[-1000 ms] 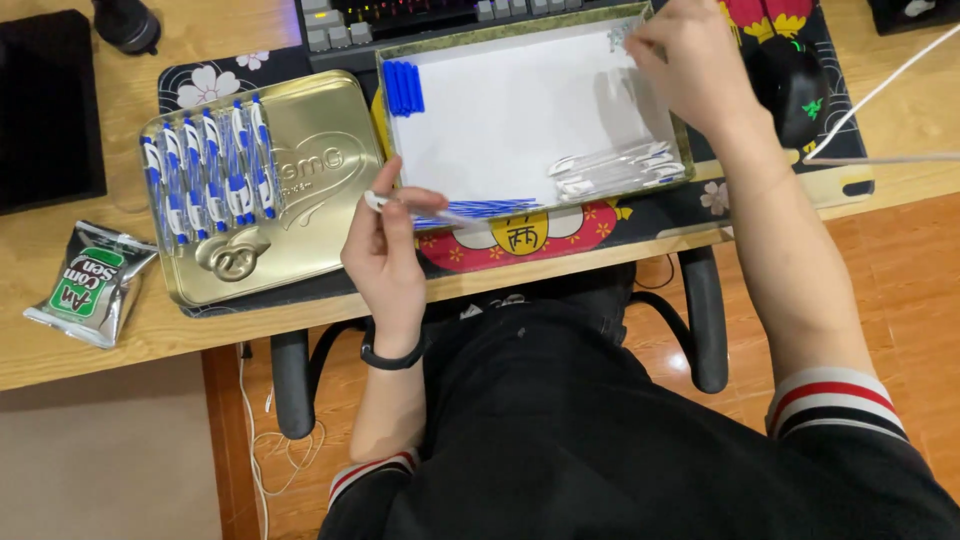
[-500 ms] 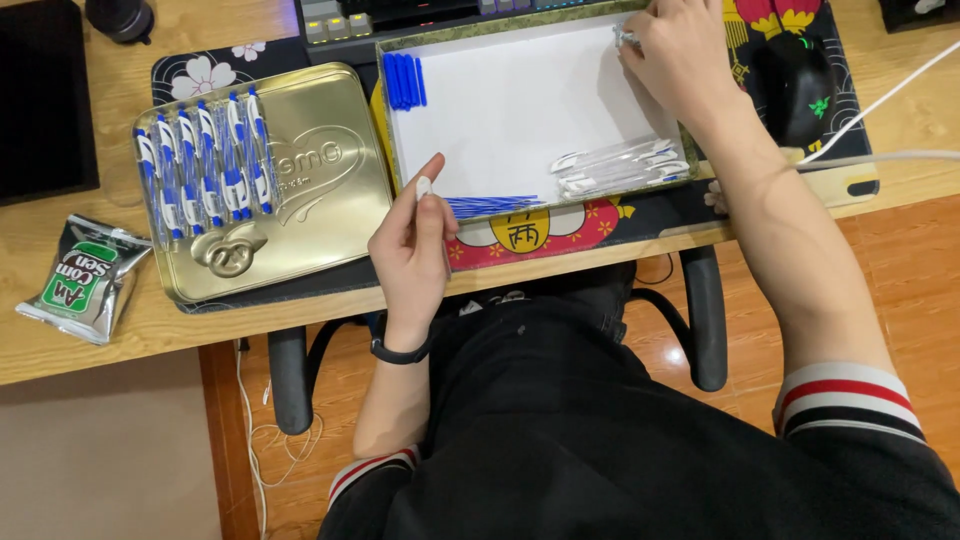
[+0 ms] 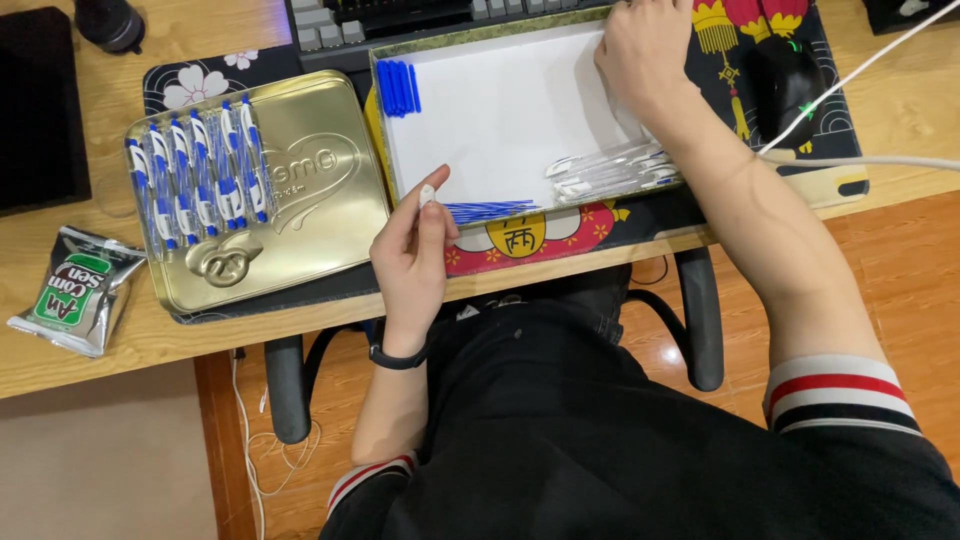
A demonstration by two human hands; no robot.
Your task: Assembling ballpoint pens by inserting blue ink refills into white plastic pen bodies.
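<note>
Pen assembly, sorting stage; my left hand sits at the near-left corner of the white tray, fingers pinched narrow on a small white pen piece, tip pointing up and away from me; what kind of piece it is I cannot tell, too small; the hand lies just beside the blue refills fanned along the tray's near edge, not touching them as far as I can see.

My right hand rests on the tray's far-right corner, palm down, fingers curled over the rim; whether they hold anything I cannot tell, the fingertips are hidden; just below the wrist, a heap of clear pen barrels against the right wall; a small stack of blue caps at the far-left corner.

Finished pens, white and blue, lie in a row on the gold tin lid to my left, well apart from the tray.

Judgement: one part is in hand, mating it not yet begun; the next move likely calls for a refill or barrel brought to the white piece, so the right hand must come off the rim and pick one singly from a tangled heap; alignment end to end will need both hands close together.
</note>
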